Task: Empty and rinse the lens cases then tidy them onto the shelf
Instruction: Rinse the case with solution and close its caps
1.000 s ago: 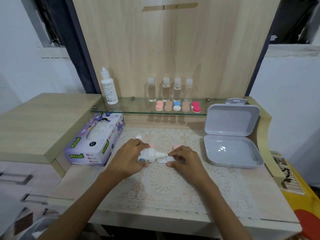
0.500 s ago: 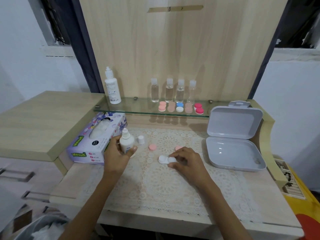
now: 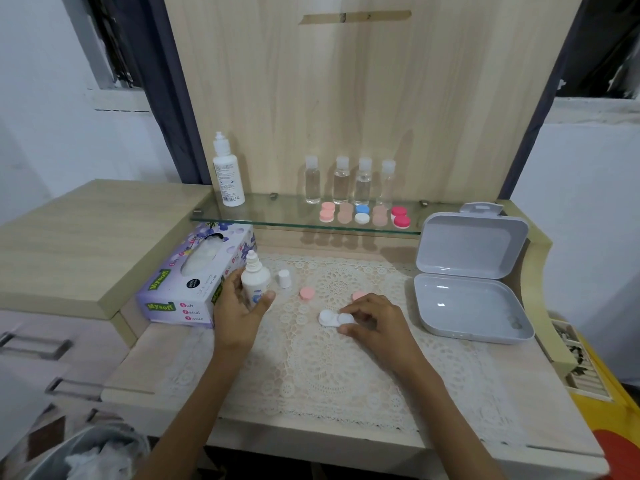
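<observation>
Two hands engaged?
— Yes. My left hand (image 3: 239, 306) grips the solution bottle (image 3: 255, 284) upright near the table's (image 3: 512, 393) left edge. My right hand (image 3: 374, 320) pinches the open lens case (image 3: 334, 318) mid-table. Recommended: keep it level, swirl gently.

pink cap (image 3: 358, 295) half hidden behind right hand (image 3: 377, 320) fingers. lens case (image 3: 329, 317) right well covered by same fingers; contents not visible. small bottle (image 3: 255, 277) base masked by left hand (image 3: 239, 313). shelf bottle (image 3: 228, 178) label print too small to read. bin (image 3: 86, 452) cut by bottom-left edge.
</observation>
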`<state>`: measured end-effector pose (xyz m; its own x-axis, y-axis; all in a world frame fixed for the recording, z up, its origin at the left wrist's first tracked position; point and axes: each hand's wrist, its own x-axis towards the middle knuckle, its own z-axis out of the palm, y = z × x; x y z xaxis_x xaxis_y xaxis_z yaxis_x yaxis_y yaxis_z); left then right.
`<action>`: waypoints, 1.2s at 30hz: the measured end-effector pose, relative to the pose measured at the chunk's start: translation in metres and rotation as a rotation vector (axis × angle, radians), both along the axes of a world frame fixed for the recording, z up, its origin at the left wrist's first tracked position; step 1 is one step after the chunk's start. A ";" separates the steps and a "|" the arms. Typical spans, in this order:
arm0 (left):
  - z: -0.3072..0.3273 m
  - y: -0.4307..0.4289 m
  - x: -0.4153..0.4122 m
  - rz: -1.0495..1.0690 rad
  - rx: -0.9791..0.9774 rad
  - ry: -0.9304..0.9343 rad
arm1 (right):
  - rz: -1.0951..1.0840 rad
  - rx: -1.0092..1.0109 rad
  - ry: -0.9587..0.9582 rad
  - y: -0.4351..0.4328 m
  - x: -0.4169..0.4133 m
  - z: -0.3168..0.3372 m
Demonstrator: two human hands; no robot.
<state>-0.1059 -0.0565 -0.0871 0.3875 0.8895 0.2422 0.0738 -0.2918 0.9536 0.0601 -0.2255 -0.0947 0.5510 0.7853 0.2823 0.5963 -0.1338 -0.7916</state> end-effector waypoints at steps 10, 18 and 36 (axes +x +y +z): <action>0.011 -0.043 0.012 -0.194 0.645 0.135 | -0.020 0.002 -0.018 0.000 -0.002 0.001; -0.014 -0.016 0.043 -0.253 0.663 0.626 | -0.007 -0.002 -0.035 0.000 0.000 0.000; -0.007 -0.032 0.035 -0.288 0.670 0.294 | -0.005 0.004 -0.068 0.002 0.003 -0.003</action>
